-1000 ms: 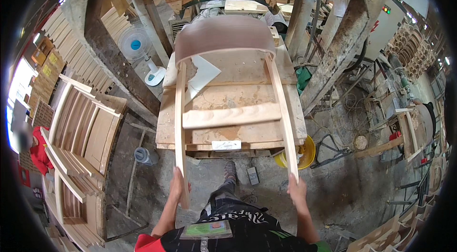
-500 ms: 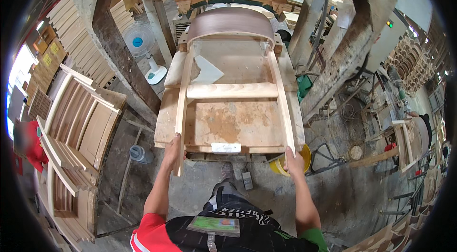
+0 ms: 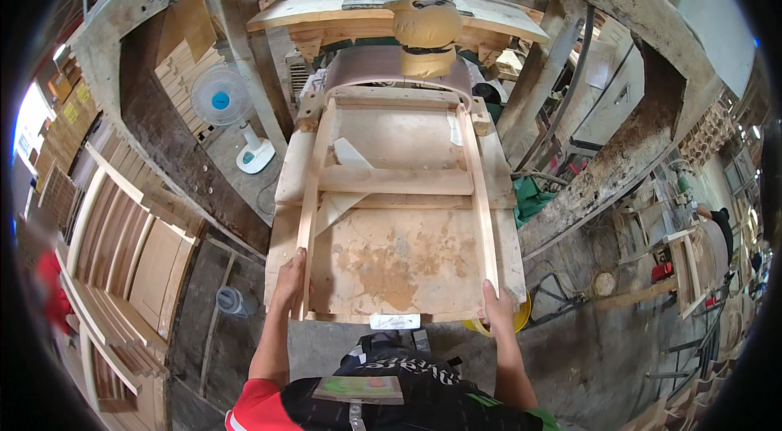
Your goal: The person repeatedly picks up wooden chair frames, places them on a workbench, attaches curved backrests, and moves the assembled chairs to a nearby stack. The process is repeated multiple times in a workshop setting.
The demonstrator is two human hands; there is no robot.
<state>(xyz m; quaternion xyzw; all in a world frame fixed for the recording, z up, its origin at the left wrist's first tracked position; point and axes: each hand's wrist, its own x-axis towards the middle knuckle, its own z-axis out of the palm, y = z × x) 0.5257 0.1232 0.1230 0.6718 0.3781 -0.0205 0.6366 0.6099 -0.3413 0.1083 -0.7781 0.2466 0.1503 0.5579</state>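
A pale wooden chair frame (image 3: pixel 399 181) lies over the worktable, its two long legs pointing toward me and a crossbar joining them. At its far end is a curved, dark-veneered backrest (image 3: pixel 358 68). My left hand (image 3: pixel 288 280) is closed round the near end of the left leg. Round the near end of the right leg, my right hand (image 3: pixel 498 307) is closed, thumb on top. A tan padded block (image 3: pixel 428 28) on a metal shaft hangs over the backrest and hides part of it.
The stained wooden worktable (image 3: pixel 391 256) sits between heavy metal machine posts (image 3: pixel 191 146). A white fan (image 3: pixel 221 101) stands at left, near stacked curved wooden parts (image 3: pixel 118 235). A grey bucket (image 3: pixel 236 301) and a yellow bucket (image 3: pixel 521 313) are on the floor. Another person's red sleeve (image 3: pixel 50 288) shows far left.
The view has shifted forward, and the tan block now appears lower, in front of the backrest. Both hands still hold the chair frame's legs, which sit slightly farther over the table.
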